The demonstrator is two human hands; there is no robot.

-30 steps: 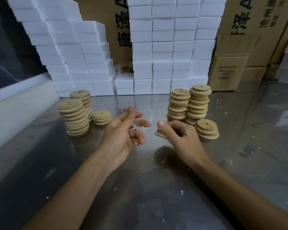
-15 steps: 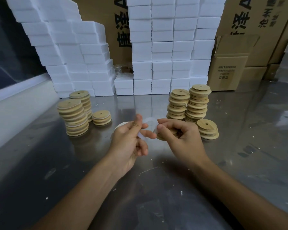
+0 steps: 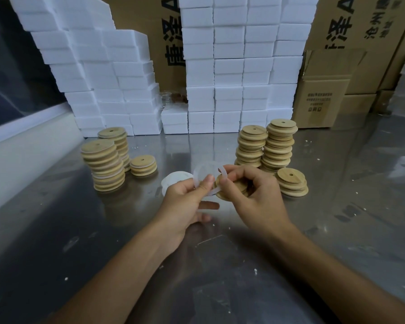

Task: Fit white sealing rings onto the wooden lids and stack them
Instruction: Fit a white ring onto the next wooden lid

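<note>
Left hand: the left hand [image 3: 185, 202] sits at centre frame, thumb and forefinger pinched on the near-left side of a white sealing ring [image 3: 202, 174]; the other fingers curl loosely beneath.
Right hand: the right hand [image 3: 255, 197], just right of centre, has its fingers curled round a wooden lid [image 3: 229, 189], and its forefinger and thumb also pinch the ring's right side.
Ring: a thin translucent band, stretched into a loop between the two hands, standing roughly upright and facing the camera; its right part lies against the lid's upper left edge.
Key relation: the lid lies directly right of the ring and slightly below it, tilted with its face turned up and left toward the loop. I judge the ring must travel rightward and down over the lid's rim.
Nearer hand: the right hand carries the lid; the left holds the free side of the band and would do the pulling.
Spare rings: a pale pile of rings [image 3: 173, 181] lies on the metal table [image 3: 220, 265], touching the left hand's far side.
Left stacks: lid stacks with white bands [image 3: 103, 167] stand at middle left.
Right stacks: bare lid stacks [image 3: 267, 143] stand at middle right, behind the right hand.
Backdrop: white foam boxes [image 3: 232, 66] and brown cartons [image 3: 325, 94] fill the top.
</note>
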